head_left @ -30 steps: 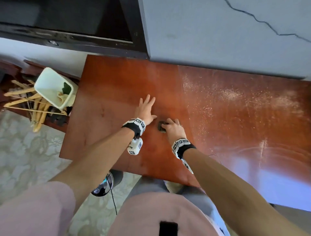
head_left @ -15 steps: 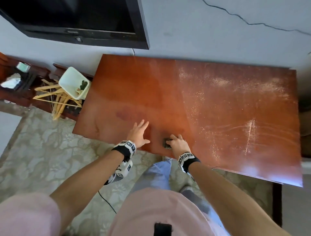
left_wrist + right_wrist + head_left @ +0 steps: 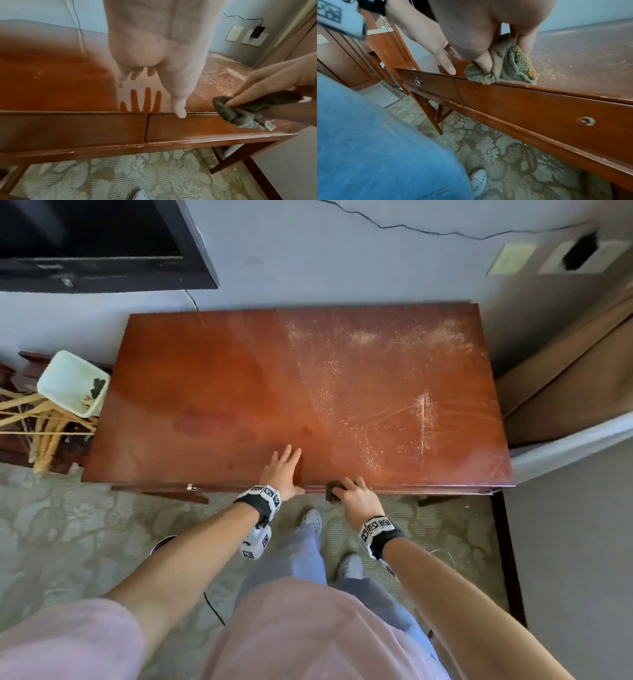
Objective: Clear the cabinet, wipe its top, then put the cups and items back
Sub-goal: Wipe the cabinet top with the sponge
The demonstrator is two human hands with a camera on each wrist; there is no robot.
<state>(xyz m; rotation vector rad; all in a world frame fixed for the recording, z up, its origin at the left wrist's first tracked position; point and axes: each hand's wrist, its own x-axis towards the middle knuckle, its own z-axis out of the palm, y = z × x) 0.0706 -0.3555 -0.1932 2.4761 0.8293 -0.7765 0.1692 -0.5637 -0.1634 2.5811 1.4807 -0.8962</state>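
Observation:
The reddish wooden cabinet top (image 3: 222,392) is bare of cups; its right half (image 3: 394,378) is speckled with pale dust, its left half looks darker and smoother. My right hand (image 3: 354,496) grips a bunched grey-green cloth (image 3: 331,491) (image 3: 240,111) (image 3: 506,67) at the front edge of the top. My left hand (image 3: 284,470) (image 3: 154,56) lies flat with fingers straight on the wood just left of the cloth, thumb at the edge (image 3: 180,112).
A white bin (image 3: 73,383) and wooden hangers (image 3: 37,419) stand left of the cabinet. A black TV (image 3: 102,244) hangs on the wall behind. Two drawer fronts with round pulls (image 3: 585,121) face me. Patterned carpet (image 3: 68,535) and my shoes (image 3: 311,520) are below.
Both hands slid back toward me from mid-top to the front edge, the right dragging the cloth. My head has pulled back, showing the whole cabinet top.

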